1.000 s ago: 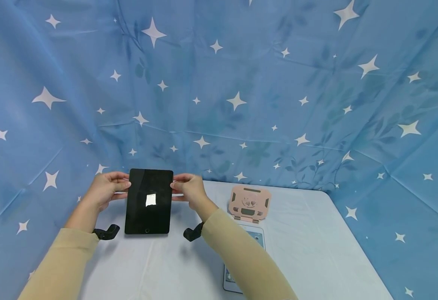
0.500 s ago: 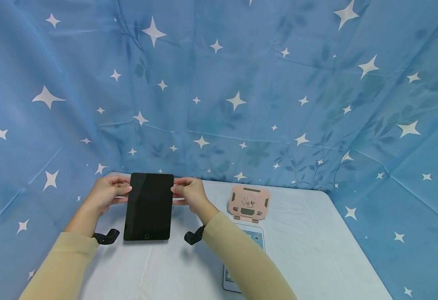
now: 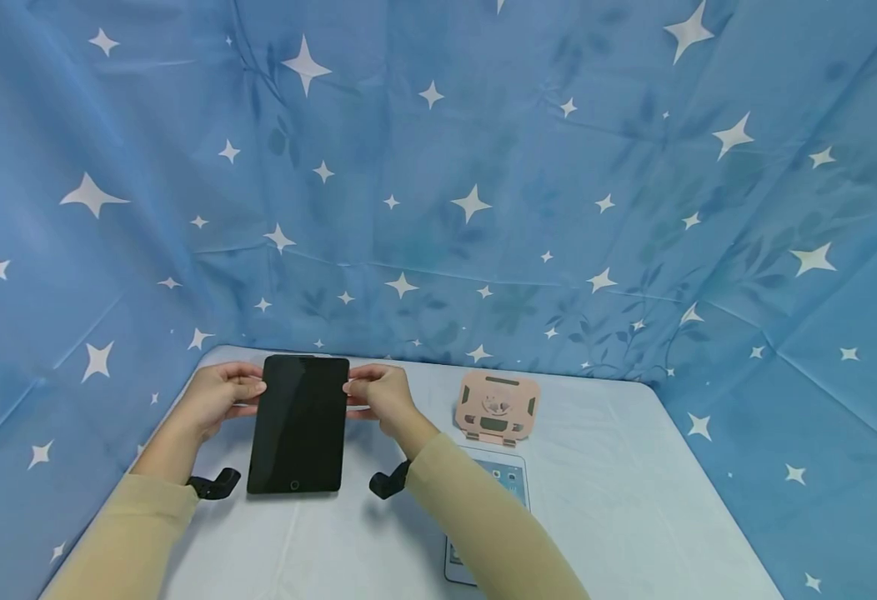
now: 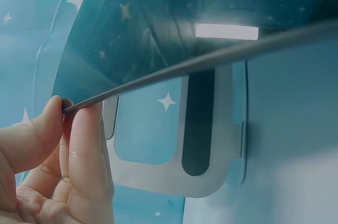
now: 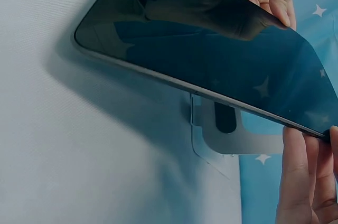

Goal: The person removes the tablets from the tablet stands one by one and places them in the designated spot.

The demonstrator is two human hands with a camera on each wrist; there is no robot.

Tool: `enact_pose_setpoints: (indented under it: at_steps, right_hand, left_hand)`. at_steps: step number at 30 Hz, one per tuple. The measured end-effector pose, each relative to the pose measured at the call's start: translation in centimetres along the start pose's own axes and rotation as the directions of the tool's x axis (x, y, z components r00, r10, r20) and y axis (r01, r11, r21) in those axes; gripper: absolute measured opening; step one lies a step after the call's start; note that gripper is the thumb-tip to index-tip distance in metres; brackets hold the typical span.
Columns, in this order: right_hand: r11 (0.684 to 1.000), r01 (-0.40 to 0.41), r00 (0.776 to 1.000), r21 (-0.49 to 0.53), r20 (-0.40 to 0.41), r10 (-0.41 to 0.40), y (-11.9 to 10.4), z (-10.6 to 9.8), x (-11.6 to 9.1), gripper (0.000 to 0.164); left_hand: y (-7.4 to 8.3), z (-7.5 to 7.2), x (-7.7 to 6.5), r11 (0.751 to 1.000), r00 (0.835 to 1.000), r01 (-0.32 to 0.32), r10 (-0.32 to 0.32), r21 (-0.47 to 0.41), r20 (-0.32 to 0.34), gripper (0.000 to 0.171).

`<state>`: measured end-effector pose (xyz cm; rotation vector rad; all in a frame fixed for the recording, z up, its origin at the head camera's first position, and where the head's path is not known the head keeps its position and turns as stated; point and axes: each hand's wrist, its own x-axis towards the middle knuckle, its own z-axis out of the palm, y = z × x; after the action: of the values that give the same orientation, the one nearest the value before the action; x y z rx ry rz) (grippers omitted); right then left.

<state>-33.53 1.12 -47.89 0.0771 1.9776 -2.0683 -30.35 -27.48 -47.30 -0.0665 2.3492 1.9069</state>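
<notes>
A black tablet is held tilted over the table, its home button end low and toward me. My left hand pinches its left edge near the top, thumb on the screen side and fingers behind. On the opposite edge, my right hand grips it the same way. Behind the tablet stands a grey tablet stand with cut-out openings, mostly hidden in the head view. From the right wrist, the stand shows below the tablet's side edge, and the tablet's lower corner is close over the cloth.
A pink folding stand is at the back, right of my right hand. In front of it lies a white tablet, partly covered by my right sleeve. A blue starry curtain borders the white-covered table.
Both hands have brought the black tablet slightly lower and nearer to me, keeping their hold on its edges. A sliver of the grey stand now shows above the tablet's top edge.
</notes>
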Motion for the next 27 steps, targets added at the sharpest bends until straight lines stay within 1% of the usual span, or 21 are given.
enact_pose_setpoints:
  at_steps: [8,15,27]
  right_hand:
    - [1.0,-0.022,1.0,0.0,0.005,0.022,0.7,0.0,-0.1,0.013]
    - [1.0,-0.029,0.999,-0.007,0.013,0.029,1.1,-0.1,-0.4,0.013]
    - [0.997,-0.075,0.997,-0.004,0.013,0.075,2.3,-0.1,-0.7,0.012]
  left_hand:
    - [-0.9,0.3,-0.1,0.999,0.999,0.038,-0.038,0.007,-0.007,0.043]
    - [-1.4,0.4,-0.2,0.998,0.998,0.069,-0.069,0.01,-0.013,0.041]
    - [-2.6,0.3,-0.7,0.996,0.996,0.087,-0.087,0.018,0.021,0.043]
